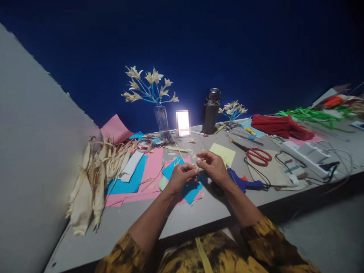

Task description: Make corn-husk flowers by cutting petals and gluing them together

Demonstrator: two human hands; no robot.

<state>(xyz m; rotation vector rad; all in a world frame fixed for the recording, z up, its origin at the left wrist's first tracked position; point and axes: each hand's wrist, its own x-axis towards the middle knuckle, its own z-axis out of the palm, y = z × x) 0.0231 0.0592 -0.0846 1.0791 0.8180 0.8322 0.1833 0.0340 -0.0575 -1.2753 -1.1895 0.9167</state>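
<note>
Both the left hand (pixel 180 175) and right hand (pixel 212 165) are pinching a small pale strip (pixel 198 167) over the blue paper (pixel 184 182), looks like mid-shaping; next bit probably needs careful fingertip folding.

A person's left hand (pixel 181 176) and right hand (pixel 214 167) emerge bare-forearmed from mustard-yellow sleeves (pixel 264 239) mottled with black, garment filling six o'clock.

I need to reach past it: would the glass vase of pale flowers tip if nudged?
Probably yes: the glass vase is narrow and its flowers spread wide above it. It looks fragile and stands near the table's back edge.
</note>
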